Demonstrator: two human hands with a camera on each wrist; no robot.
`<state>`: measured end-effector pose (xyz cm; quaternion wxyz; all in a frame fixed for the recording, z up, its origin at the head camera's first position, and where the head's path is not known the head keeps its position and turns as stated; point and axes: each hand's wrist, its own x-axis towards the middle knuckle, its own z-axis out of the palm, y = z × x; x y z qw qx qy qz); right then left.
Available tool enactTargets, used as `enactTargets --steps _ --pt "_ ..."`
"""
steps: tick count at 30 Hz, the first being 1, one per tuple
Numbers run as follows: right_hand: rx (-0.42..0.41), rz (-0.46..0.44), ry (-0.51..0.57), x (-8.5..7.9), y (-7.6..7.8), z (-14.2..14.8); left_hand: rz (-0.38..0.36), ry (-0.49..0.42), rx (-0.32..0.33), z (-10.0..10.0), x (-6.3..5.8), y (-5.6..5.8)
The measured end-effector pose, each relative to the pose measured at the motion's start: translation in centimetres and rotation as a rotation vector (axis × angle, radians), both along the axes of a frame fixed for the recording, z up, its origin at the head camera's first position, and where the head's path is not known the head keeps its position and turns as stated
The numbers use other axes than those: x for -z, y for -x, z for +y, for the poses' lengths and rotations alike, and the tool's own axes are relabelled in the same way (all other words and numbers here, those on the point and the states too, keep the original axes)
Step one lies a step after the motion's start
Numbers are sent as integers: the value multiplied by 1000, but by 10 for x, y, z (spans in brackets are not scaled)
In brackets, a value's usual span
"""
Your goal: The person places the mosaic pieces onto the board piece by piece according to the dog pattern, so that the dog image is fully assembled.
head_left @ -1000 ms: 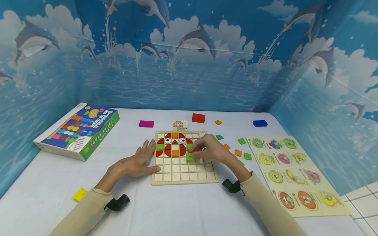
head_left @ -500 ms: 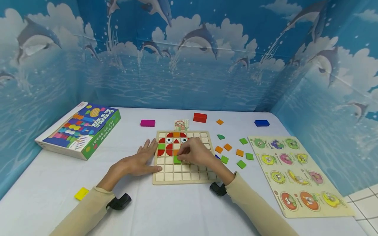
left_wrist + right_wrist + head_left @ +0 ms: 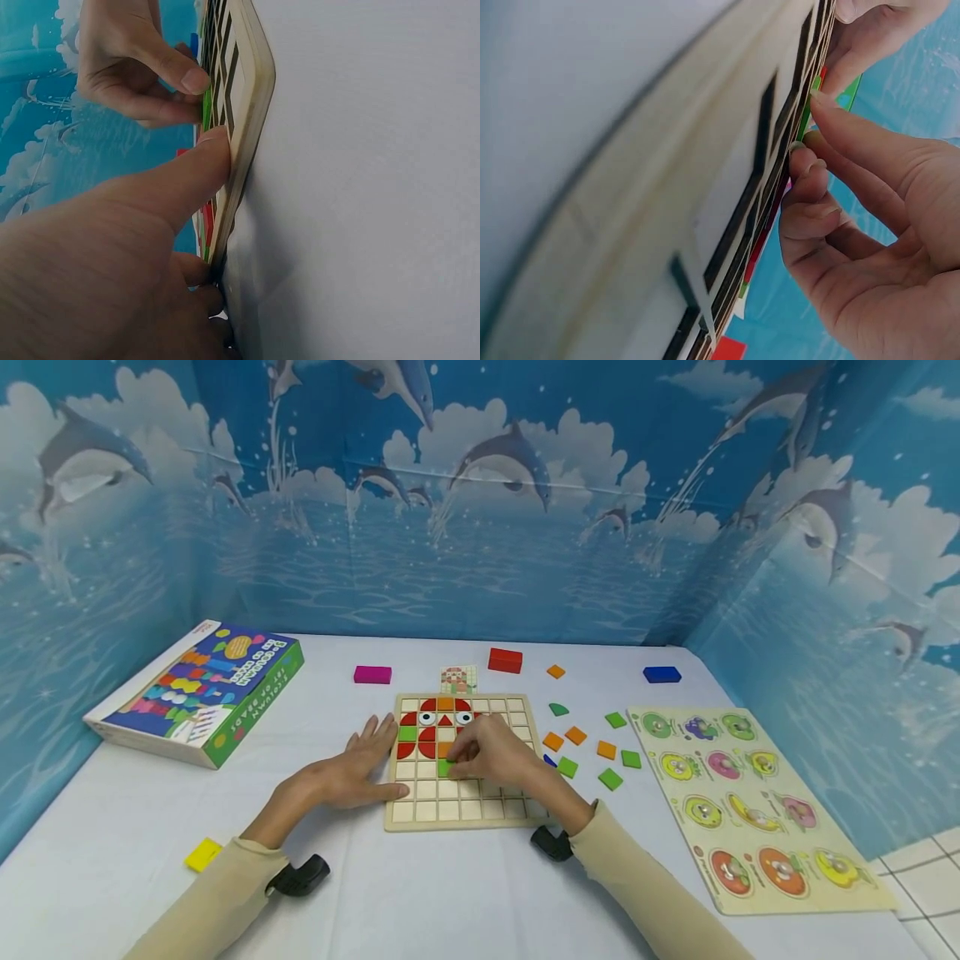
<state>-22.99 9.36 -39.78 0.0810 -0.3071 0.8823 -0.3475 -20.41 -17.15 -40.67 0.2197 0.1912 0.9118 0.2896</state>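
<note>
A wooden grid board (image 3: pixel 470 811) lies on the white cloth, its upper cells filled with red, orange, green and eye-patterned tiles. My right hand (image 3: pixel 495 752) pinches a green square tile (image 3: pixel 443 768) between thumb and fingers, right at the cell below the lower orange tile (image 3: pixel 444 749). In the right wrist view, the green tile (image 3: pixel 805 116) stands out tilted against the grid. My left hand (image 3: pixel 350 772) rests at the board's left side, fingers extended along the edge. Its thumb (image 3: pixel 199 169) presses on the board's rim in the left wrist view.
A small pattern card (image 3: pixel 458 678) lies behind the board. Loose green (image 3: pixel 611 778) and orange tiles (image 3: pixel 607 749) are scattered to the right, beside a fruit knob puzzle (image 3: pixel 742 793). A bead-set box (image 3: pixel 202 693) sits at left. Red (image 3: pixel 506 661), magenta (image 3: pixel 372 674) and blue blocks (image 3: pixel 662 674) lie farther back.
My right hand has carried the green tile leftward from the pattern's right side to the middle column, staying there over the last half second. My left hand has kept its place.
</note>
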Motion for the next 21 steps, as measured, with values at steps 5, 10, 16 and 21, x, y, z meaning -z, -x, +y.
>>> enactTargets --steps 5,10,16,21 --pt "-24 23 2 1 1 1 -4 -23 5 -1 1 0" --pt "-107 61 18 -7 6 16 4 -36 13 -2 9 2" --pt "-65 44 31 -22 26 71 9 -11 5 1 9 2" --pt "86 -33 -41 -22 45 122 5 -22 0 0 3 0"
